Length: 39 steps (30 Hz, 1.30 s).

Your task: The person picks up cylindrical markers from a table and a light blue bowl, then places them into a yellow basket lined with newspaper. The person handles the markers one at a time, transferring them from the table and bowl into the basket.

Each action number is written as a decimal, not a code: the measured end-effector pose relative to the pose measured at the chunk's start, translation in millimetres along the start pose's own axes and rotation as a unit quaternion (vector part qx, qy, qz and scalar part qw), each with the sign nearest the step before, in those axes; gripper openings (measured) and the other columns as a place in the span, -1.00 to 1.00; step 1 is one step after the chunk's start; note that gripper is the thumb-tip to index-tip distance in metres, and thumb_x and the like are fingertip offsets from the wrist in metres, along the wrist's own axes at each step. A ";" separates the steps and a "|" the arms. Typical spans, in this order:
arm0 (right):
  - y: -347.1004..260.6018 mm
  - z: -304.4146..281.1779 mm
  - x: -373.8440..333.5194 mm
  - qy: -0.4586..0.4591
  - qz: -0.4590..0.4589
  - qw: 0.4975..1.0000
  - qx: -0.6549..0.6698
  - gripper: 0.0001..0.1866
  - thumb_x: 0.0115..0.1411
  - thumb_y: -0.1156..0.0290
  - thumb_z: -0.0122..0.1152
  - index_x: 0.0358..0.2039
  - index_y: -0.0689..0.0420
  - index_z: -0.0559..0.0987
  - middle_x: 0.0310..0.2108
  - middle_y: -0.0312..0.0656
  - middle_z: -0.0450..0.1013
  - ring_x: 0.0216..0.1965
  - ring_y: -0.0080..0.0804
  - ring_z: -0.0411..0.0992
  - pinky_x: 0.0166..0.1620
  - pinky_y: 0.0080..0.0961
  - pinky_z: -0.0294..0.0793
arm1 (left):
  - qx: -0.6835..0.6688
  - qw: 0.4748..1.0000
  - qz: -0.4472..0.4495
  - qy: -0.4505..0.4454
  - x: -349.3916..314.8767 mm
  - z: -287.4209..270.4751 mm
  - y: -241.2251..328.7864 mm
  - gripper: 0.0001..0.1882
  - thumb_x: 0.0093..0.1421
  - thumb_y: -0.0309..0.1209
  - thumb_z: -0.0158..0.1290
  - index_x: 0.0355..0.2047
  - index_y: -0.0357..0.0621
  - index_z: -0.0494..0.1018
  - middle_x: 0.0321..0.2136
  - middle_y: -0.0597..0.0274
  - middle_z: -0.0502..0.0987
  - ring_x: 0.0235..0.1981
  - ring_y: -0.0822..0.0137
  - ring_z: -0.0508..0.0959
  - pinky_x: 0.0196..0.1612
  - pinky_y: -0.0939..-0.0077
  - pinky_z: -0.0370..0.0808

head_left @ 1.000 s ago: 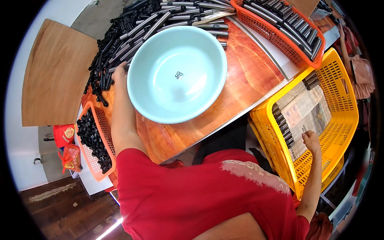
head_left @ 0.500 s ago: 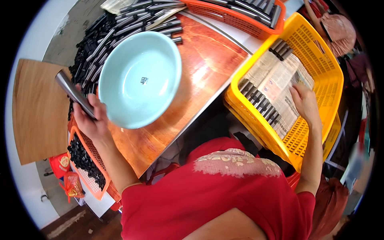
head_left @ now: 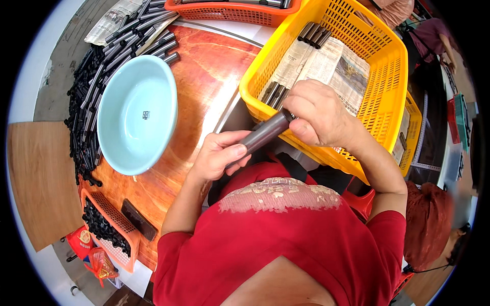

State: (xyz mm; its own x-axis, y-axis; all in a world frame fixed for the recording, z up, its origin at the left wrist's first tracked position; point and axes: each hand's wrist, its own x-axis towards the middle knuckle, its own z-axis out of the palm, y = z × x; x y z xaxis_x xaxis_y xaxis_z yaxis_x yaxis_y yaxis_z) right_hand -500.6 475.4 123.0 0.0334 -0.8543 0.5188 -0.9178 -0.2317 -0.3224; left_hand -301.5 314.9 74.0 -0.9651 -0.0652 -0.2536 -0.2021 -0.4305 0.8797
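1. Left hand [head_left: 219,153] and right hand [head_left: 316,115] both clamp one dark metal tube [head_left: 263,133] at centre;
2. Newspaper [head_left: 326,64] lines yellow basket [head_left: 393,81], one o'clock;
3. Pale basin [head_left: 137,115] on orange-brown tabletop [head_left: 204,71], ten o'clock.

You have one dark grey metal tube [head_left: 263,133] in hand, smooth and matte, slanting up to the right above your lap, just off the near wall of the yellow basket [head_left: 386,97]. Your left hand [head_left: 219,154] grips its lower end; your right hand [head_left: 319,115] covers its upper end.
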 end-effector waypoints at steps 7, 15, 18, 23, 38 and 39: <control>-15.3 2.9 -13.6 0.024 0.024 0.999 0.037 -0.83 -0.03 0.39 0.00 -0.68 0.14 0.31 -0.72 -0.12 0.22 -0.70 -0.12 0.24 -0.59 -0.26 0.24 | 0.035 0.993 -0.050 -0.097 -1.1 6.5 7.7 -0.55 0.12 -0.26 0.03 -0.07 -0.35 0.43 -0.68 0.22 0.42 -0.79 0.57 0.26 -0.74 0.69 0.16; -27.6 13.5 -40.2 0.011 0.282 0.952 0.121 -0.58 0.23 0.29 -0.31 -0.73 0.23 0.21 -0.78 -0.11 0.10 -0.75 -0.28 0.12 -0.60 -0.38 0.08 | 0.236 0.960 0.123 -0.082 4.1 13.2 2.5 -0.67 0.13 -0.39 0.10 -0.10 -0.26 0.45 -0.52 0.20 0.54 -0.45 0.53 0.51 -0.37 0.58 0.43; -27.1 17.5 -42.0 0.022 0.363 0.919 0.149 -0.50 0.29 0.23 -0.37 -0.72 0.24 0.26 -0.79 -0.19 0.14 -0.73 -0.43 0.13 -0.60 -0.43 0.08 | 0.329 0.924 0.188 -0.048 5.5 15.6 1.7 -0.73 0.09 -0.39 0.12 -0.22 -0.25 0.46 -0.55 0.10 0.53 -0.53 0.28 0.56 -0.44 0.49 0.46; -20.7 18.5 -42.4 0.041 0.451 0.874 0.176 -0.44 0.33 0.15 -0.42 -0.64 0.23 0.38 -0.76 -0.30 0.23 -0.69 -0.56 0.17 -0.59 -0.53 0.12 | 0.459 0.839 0.287 0.050 11.8 23.4 -2.2 -0.70 0.02 -0.25 0.15 -0.31 -0.19 0.44 -0.63 0.06 0.48 -0.62 0.07 0.51 -0.56 0.30 0.44; 83.1 -91.1 -55.3 -0.031 0.424 0.904 0.049 -0.69 0.19 0.20 0.00 -0.34 0.25 0.42 -0.48 -0.23 0.41 -0.46 -0.60 0.38 -0.39 -0.67 0.36 | 0.458 0.815 0.303 0.184 6.9 7.1 14.9 -0.48 0.05 -0.63 0.02 0.08 -0.37 0.27 -0.20 0.05 0.48 -0.34 0.38 0.52 -0.22 0.52 0.46; 107.8 -90.0 -75.4 -0.069 0.479 0.875 -0.017 -0.70 0.17 0.23 0.02 -0.32 0.26 0.42 -0.50 -0.21 0.41 -0.49 -0.57 0.39 -0.41 -0.64 0.38 | 0.440 0.820 0.295 0.215 -4.2 -2.6 18.8 -0.49 0.06 -0.66 -0.01 0.08 -0.37 0.27 -0.19 0.07 0.48 -0.36 0.40 0.51 -0.23 0.52 0.46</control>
State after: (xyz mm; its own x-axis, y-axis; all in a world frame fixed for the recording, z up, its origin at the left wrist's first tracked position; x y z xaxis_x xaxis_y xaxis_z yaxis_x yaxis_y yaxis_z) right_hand -637.6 556.8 120.4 -0.7122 -0.6976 -0.0783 -0.5616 0.6332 -0.5327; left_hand -300.7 304.8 90.6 -0.8284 -0.4207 0.3698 0.0554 0.5954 0.8015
